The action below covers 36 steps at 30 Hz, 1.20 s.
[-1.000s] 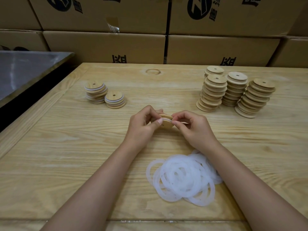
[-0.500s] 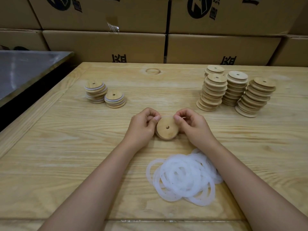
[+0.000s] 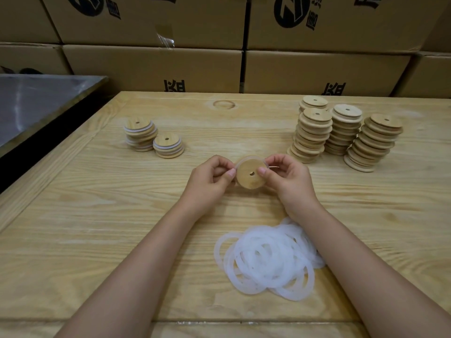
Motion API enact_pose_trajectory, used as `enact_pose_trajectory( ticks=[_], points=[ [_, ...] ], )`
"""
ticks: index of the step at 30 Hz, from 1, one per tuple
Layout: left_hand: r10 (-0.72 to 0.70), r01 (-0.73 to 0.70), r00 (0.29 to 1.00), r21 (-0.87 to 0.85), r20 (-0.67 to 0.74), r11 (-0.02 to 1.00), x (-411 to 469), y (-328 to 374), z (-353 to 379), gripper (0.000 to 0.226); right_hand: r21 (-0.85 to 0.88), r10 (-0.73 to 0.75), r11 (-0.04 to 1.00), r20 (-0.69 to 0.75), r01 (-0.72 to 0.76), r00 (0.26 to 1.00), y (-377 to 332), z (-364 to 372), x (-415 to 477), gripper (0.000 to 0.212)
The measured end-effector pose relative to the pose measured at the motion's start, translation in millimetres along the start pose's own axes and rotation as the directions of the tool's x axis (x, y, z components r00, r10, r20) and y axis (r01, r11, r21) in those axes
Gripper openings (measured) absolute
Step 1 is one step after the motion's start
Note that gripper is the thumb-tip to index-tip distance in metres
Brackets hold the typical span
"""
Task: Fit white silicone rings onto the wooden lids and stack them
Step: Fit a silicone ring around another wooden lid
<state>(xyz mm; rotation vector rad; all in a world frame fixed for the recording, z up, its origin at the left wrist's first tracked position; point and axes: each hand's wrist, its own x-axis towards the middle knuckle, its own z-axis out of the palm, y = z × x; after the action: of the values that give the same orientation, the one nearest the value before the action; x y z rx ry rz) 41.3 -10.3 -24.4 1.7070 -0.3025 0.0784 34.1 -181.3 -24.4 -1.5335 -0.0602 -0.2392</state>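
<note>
A round wooden lid (image 3: pixel 249 178) with a small centre hole stands tilted toward me above the table's middle, a thin white ring showing round its far edge. My left hand (image 3: pixel 210 178) pinches its left edge and my right hand (image 3: pixel 286 176) pinches its right edge. A heap of loose white silicone rings (image 3: pixel 266 259) lies near me, under my right forearm. Two short stacks of ringed lids (image 3: pixel 153 137) stand at the left. Several taller stacks of bare lids (image 3: pixel 341 132) stand at the right.
The wooden table (image 3: pixel 97 228) has a raised border at its left and near edges. Cardboard boxes (image 3: pixel 156 67) form a wall behind it. A grey metal surface (image 3: pixel 36 103) lies beyond a dark gap to the left.
The lid has turned from nearly edge-on to face me, showing its centre hole. Both hands kept hold of it and shifted slightly along its rim.
</note>
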Motion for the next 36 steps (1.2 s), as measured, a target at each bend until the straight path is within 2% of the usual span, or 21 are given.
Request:
enact_pose_trajectory(
  ticks=[4, 10, 17, 19, 22, 28, 31, 36],
  points=[
    [-0.026, 0.026, 1.0, 0.012, 0.009, 1.0, 1, 0, 0, 0.021, 0.06, 0.002, 0.998, -0.016, -0.001, 1.0, 0, -1, 1, 0.021],
    [-0.011, 0.009, 1.0, 0.053, 0.026, 0.999, 1, 0, -2, 0.015, 0.062, -0.004, 0.998, -0.038, 0.006, 0.999, 0, 1, 0, 0.021],
    [-0.075, 0.077, 0.997, -0.078, 0.034, 0.994, 0, 2, -3, 0.007, 0.089, 0.001, 0.996, -0.085, 0.007, 0.996, 0, 5, -1, 0.02],
    [-0.108, 0.115, 0.991, -0.099, 0.073, 0.988, 0, 2, -4, 0.008, 0.104, 0.012, 0.995, -0.108, -0.001, 0.994, -1, 6, -2, 0.019],
    [-0.105, 0.111, 0.984, -0.029, 0.146, 0.993, -5, 3, 2, 0.008, 0.223, 0.037, 0.975, -0.117, -0.01, 0.992, -5, 7, -1, 0.019],
    [-0.085, 0.081, 0.996, -0.222, -0.011, 0.972, -5, 11, 5, 0.014, 0.378, 0.151, 0.917, -0.023, -0.131, 0.988, -8, 5, -2, 0.015],
    [-0.027, 0.016, 0.998, -0.208, -0.053, 0.978, -5, 14, 4, 0.016, 0.428, 0.217, 0.878, 0.043, -0.214, 0.975, -8, 5, -1, 0.01],
    [0.036, -0.055, 0.992, -0.169, -0.117, 0.984, -7, 13, 7, 0.017, 0.48, 0.299, 0.831, 0.04, -0.281, 0.953, -9, 4, 0, 0.008]
  ],
)
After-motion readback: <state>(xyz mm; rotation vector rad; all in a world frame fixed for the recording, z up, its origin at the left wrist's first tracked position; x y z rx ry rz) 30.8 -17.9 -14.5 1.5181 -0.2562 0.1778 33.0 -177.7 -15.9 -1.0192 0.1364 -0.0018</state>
